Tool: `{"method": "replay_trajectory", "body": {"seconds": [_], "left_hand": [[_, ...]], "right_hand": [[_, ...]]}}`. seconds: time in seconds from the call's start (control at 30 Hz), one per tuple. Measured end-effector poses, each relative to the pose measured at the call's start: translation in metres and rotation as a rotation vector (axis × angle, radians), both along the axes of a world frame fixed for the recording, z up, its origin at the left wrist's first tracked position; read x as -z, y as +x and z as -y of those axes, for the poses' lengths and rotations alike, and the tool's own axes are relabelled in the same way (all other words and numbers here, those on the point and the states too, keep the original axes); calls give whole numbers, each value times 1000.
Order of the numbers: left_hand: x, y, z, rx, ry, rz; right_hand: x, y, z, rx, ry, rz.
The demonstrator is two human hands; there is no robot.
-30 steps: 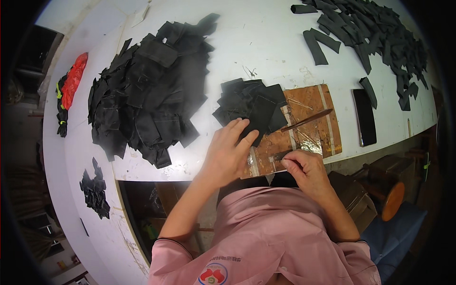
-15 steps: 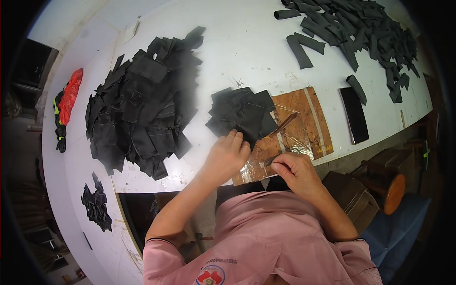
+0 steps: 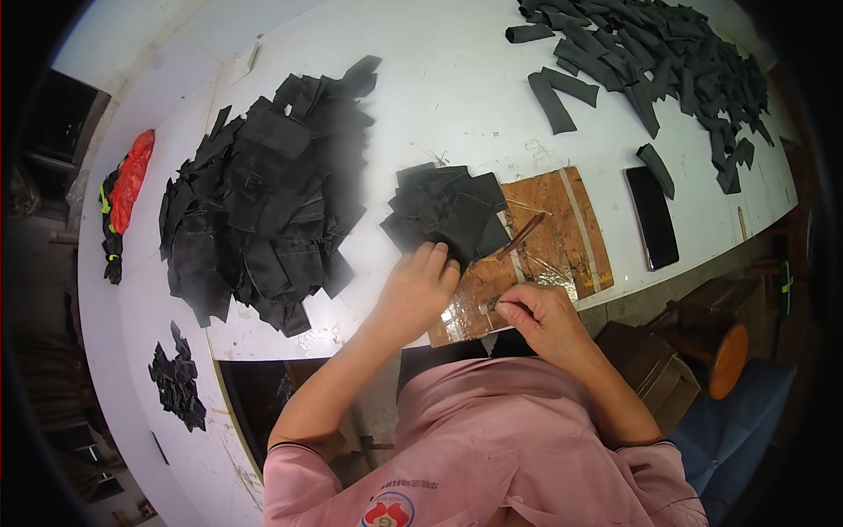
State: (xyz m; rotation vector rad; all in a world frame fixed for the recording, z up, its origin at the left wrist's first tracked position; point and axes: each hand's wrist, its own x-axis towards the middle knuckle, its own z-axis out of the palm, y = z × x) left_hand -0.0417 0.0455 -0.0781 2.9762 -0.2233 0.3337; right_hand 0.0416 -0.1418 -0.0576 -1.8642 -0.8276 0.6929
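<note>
My left hand [image 3: 423, 283] reaches to the near edge of a small heap of black fabric pieces [image 3: 439, 206]. Its fingers are bent and close together, gripping the edge of a black fabric piece [image 3: 467, 220], and the fingertips are partly hidden by the cloth. My right hand [image 3: 543, 318] hovers over a worn brown board [image 3: 575, 233], thumb and forefinger pinched. Something small and dark sits in that pinch, too little of it visible to name. A thin brown strip-like thing [image 3: 524, 235] lies slanted across the board, beside the heap.
On the left lies a large pile of black fabric pieces [image 3: 263, 202]. Folded black fabric strips [image 3: 650, 61] spread over the far right. A phone [image 3: 652, 218] rests right of the board. A red plastic bag [image 3: 133, 180] and small black scraps [image 3: 178, 386] lie further left.
My right hand has shifted slightly left, still pinched. My left fingers have drawn in a little at the near edge of the small heap, and the fabric there has moved slightly.
</note>
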Motion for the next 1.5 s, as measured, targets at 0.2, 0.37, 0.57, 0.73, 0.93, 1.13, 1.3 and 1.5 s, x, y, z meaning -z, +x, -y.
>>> {"method": "replay_trajectory", "body": {"seconds": [0.2,0.37,0.57,0.73,0.93,1.13,1.3,1.5], "left_hand": [[10,2,-6,-15,-129,141],[0,-5,-4,-526,-1381,32],[-31,-20,18,-586,-2190,-46],[-44,-27,43,-366,-2021,26],[-37,-31,50,-364,-2319,9],[-40,-35,54,-395,-2285,22],[-46,-36,59,-388,-2119,171],[-38,-35,64,-385,-2113,166]], "right_hand": [[1,-4,-2,-11,1,1],[-12,-3,-10,23,79,12],[-24,-13,-23,124,304,44],[-38,-20,-31,160,457,-42],[-40,-20,-25,103,396,131],[-37,-21,-18,126,359,89],[-37,-24,-17,86,347,-109],[-26,-30,-21,135,359,95]]}}
